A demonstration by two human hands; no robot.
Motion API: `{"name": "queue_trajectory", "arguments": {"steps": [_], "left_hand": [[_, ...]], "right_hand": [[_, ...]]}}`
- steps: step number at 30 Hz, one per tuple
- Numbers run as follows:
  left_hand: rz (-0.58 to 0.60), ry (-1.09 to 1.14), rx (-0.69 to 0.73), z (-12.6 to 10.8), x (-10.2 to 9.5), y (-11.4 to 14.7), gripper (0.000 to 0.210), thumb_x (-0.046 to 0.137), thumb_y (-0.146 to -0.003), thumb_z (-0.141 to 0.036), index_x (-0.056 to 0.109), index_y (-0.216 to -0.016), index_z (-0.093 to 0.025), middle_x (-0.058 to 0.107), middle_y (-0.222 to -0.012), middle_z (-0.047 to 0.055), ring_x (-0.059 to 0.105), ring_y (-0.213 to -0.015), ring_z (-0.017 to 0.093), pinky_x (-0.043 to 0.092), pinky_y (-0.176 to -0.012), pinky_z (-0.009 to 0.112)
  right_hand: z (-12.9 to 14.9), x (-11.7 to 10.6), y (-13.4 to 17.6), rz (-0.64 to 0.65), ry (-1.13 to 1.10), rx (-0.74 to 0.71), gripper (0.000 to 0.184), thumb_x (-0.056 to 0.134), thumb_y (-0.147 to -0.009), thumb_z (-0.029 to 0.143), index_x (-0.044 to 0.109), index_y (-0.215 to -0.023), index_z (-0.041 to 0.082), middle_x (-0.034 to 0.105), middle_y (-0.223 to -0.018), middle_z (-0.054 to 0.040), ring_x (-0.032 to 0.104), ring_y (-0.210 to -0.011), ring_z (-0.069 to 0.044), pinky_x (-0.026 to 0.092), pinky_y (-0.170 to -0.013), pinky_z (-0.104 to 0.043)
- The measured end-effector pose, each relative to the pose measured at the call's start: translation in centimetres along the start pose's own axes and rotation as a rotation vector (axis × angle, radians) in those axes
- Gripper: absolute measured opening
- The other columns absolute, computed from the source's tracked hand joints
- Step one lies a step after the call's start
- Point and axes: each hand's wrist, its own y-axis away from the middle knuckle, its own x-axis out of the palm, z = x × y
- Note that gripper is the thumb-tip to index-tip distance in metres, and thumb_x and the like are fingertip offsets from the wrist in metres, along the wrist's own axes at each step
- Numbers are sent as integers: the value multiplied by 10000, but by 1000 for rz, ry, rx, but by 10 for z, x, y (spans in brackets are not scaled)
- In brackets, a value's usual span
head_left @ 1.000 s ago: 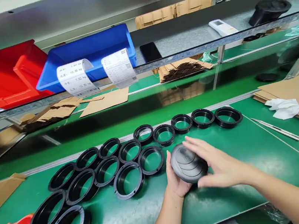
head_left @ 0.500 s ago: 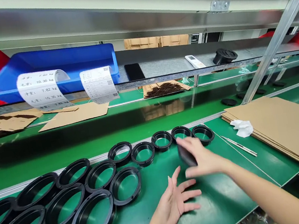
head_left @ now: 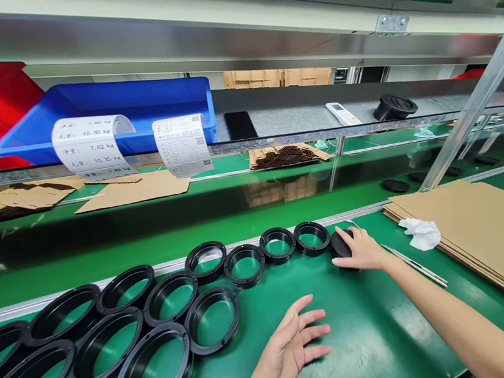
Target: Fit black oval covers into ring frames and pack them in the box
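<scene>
Two bare hands over a green work mat [head_left: 378,334]. Right hand [head_left: 360,250]: palm down, fingers curled over a round black plastic cap [head_left: 338,244], pressing it at the right end of the row of black plastic rings [head_left: 244,264], just beside the last ring [head_left: 312,237]. Left hand [head_left: 290,350]: fingers spread wide, holding nothing, hovering near the front edge. Stacked brown cardboard sheets [head_left: 485,230] lie to the right, white crumpled tissue [head_left: 422,233] on top.

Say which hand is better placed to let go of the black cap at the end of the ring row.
Right. The right hand already rests on the black cap beside the last ring; the left hand hovers open and empty, nearer the body.
</scene>
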Motion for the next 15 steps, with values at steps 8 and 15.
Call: {"name": "queue_trajectory", "arguments": {"steps": [8,15], "left_hand": [[-232,75,63,-4,-6,-8,452,729,-862,-422,658,-1212,-145,605,-1093,117,590,-933,210,502,-763,299],[-412,-39,183,-12,-13,-4,409,808,-756,-468,677,-1009,-175,524,-879,11,511,-737,107,429,-604,199]], "right_hand": [[66,-9,99,-158,-17,-400,716,269,-1044,629,242,-1590,166,201,-1596,-218,163,-1468,-389,272,-1111,-661],[84,-29,96,-431,-182,-352,653,206,-1069,460,102,-1607,106,120,-1629,-135,92,-1494,-317,188,-1205,-587]]}}
